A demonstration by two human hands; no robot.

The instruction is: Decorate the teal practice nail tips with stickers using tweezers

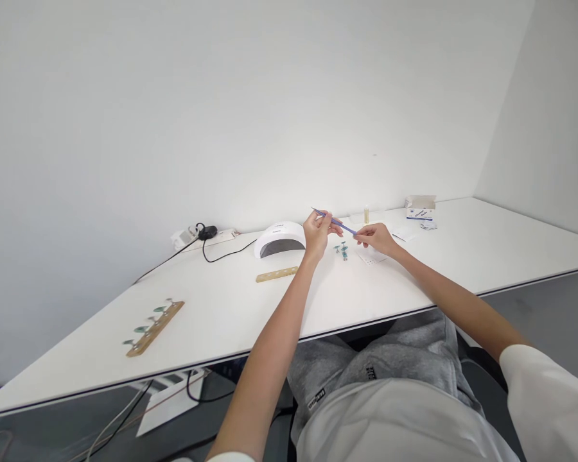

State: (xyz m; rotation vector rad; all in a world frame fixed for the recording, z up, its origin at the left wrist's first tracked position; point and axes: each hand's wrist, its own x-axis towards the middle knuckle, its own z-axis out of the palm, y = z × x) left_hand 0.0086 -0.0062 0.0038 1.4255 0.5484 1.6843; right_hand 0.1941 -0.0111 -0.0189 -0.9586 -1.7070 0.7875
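- The left hand [319,232] is raised above the white table [231,308], its fingers curled and pinched on the far part of a thin blue stick [336,222].
- The right hand [376,238] pinches the stick's near end between fingertips, the other fingers loosely bent.
- The stick runs tilted between the two hands — higher at the left end, lower at the right — held in the air over the table.
- Just below the stick, small green nail tips on stands [341,249] sit on the table, between the two hands.
- A white dome-shaped nail lamp [279,239] stands just left of the left hand; a bare wooden strip [276,274] lies in front of it.
- Well to the left, near the table's front edge, a wooden holder [155,328] carries a row of green tips.
- Further back are a small yellowish bottle [367,213] and an open white box [420,208] — and a power strip [197,236] by the wall with a black cable.
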